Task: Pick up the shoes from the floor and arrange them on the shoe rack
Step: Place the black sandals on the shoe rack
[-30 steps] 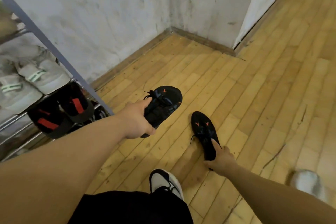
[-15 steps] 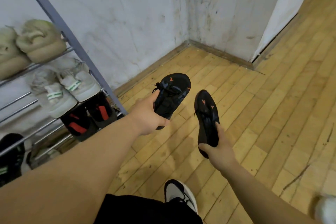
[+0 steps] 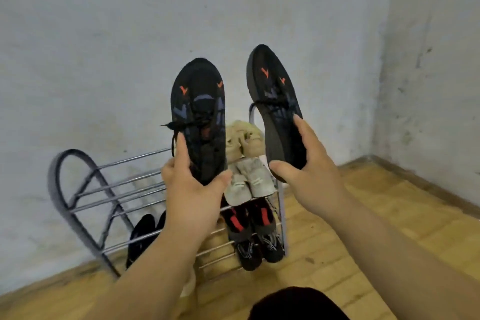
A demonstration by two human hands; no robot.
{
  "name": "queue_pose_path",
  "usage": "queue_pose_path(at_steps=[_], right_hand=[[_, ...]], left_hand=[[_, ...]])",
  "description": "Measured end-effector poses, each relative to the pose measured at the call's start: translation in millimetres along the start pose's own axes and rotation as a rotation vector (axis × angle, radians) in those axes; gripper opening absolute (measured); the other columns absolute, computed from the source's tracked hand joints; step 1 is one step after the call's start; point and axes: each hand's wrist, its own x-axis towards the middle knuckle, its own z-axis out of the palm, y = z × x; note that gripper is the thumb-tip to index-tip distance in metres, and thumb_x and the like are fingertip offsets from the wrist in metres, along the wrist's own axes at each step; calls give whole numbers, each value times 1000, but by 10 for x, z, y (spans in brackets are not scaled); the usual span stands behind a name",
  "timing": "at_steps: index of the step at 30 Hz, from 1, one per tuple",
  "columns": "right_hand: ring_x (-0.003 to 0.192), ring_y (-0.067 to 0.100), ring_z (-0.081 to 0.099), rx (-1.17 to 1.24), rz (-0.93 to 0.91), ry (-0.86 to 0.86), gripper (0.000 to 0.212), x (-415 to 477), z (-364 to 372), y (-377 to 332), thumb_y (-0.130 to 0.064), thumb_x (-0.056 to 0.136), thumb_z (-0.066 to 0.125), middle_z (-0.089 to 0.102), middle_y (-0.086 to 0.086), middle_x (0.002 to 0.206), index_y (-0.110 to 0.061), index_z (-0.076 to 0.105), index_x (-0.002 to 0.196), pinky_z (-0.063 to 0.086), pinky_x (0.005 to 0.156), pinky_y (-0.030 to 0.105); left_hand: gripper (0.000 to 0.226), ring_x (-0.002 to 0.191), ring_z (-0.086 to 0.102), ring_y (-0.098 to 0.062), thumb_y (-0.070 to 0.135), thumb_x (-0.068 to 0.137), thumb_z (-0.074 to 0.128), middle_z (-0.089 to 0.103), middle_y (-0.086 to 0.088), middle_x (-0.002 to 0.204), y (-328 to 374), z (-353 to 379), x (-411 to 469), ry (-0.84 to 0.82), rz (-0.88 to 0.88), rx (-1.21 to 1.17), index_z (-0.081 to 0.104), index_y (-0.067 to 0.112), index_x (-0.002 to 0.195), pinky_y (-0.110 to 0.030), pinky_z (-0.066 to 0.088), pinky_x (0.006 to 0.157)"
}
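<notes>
Grey scuffed wall fills the backdrop, wooden floor below. At nine o'clock stands the metal shoe rack, its top rails bare on the left. Left hand has fingers wrapped around the heel of the left black shoe, toe up at twelve. Grey shoes and red-striped black shoes sit racked between. Right hand clamps the right black shoe, raised at one o'clock.

The left hand hides part of the shoe rack (its frame blurred) and dark shoes.
</notes>
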Motion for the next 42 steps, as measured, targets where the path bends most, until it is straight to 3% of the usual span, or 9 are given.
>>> queue_pose_path(at_steps=[3, 6, 9, 12, 18, 23, 29, 33, 42], right_hand=[[118, -11, 53, 74, -56, -167, 89, 187, 553, -455, -28, 88, 76, 47, -27, 143, -48, 23, 158, 43, 89, 5], [124, 2, 54, 107, -57, -323, 90, 143, 1124, -644, -30, 86, 75, 48, -21, 145, -51, 23, 156, 48, 97, 24], [125, 5, 52, 104, -15, -433, 89, -134, 1567, -531, -26, 88, 77, 45, -19, 148, -50, 26, 157, 45, 95, 22], [119, 2, 57, 73, 65, -624, 84, -246, 1616, -343, -21, 89, 77, 49, -17, 146, -52, 33, 153, 48, 90, 19], [104, 8, 69, -88, 238, -964, 72, -205, 1290, -153, -22, 87, 79, 61, -16, 130, -67, 48, 133, 57, 91, 35], [105, 17, 70, -216, 346, -895, 71, -172, 1404, 26, -29, 83, 81, 64, -8, 127, -60, 47, 138, 57, 90, 36], [105, 22, 66, -247, 428, -755, 74, -80, 1620, 185, -30, 86, 79, 59, -4, 126, -48, 42, 148, 55, 94, 41], [99, 15, 61, -262, 424, -714, 79, -77, 1839, 195, -28, 89, 77, 54, 2, 128, -40, 35, 155, 49, 73, 28], [93, 22, 65, -294, 333, -573, 87, 51, 2626, 447, -46, 84, 72, 60, 7, 126, -39, 26, 158, 51, 71, 31]], left_hand=[[106, 112, 39, -7, 30, 90, 79, 26, 11, 135, -206, -737, -32, 113, -66, 51, 4, 45, 163, -21, 31, 100], [103, 112, 47, -12, 30, 89, 80, 32, 5, 140, -546, -1398, -160, 168, -164, 109, 10, 48, 162, -28, 38, 104], [77, 110, 67, -17, 26, 86, 80, 61, 4, 133, -828, -1913, -220, 175, -208, 11, 42, 58, 144, -44, 53, 104], [66, 106, 73, -9, 10, 85, 80, 76, 19, 112, -947, -2281, -218, 143, -229, -94, 58, 59, 124, -42, 57, 97], [86, 117, 70, -17, 11, 75, 80, 73, 9, 129, -1061, -2752, -302, -56, -275, -143, 49, 44, 148, -45, 55, 100], [78, 114, 72, -18, -9, 86, 72, 73, 3, 129, -1181, -2861, -333, -332, -362, -104, 54, 38, 145, -30, 58, 82], [73, 111, 72, -25, -5, 82, 76, 76, -1, 122, -1470, -2640, -203, -477, -578, -12, 61, 38, 139, -40, 62, 85], [79, 113, 69, -26, 2, 82, 78, 70, 1, 126, -1723, -2391, -53, -444, -676, 23, 51, 34, 149, -42, 60, 92], [81, 113, 66, -27, 10, 82, 83, 67, 1, 126, -2187, -1767, 442, -157, -650, -98, 44, 27, 151, -50, 55, 103]])
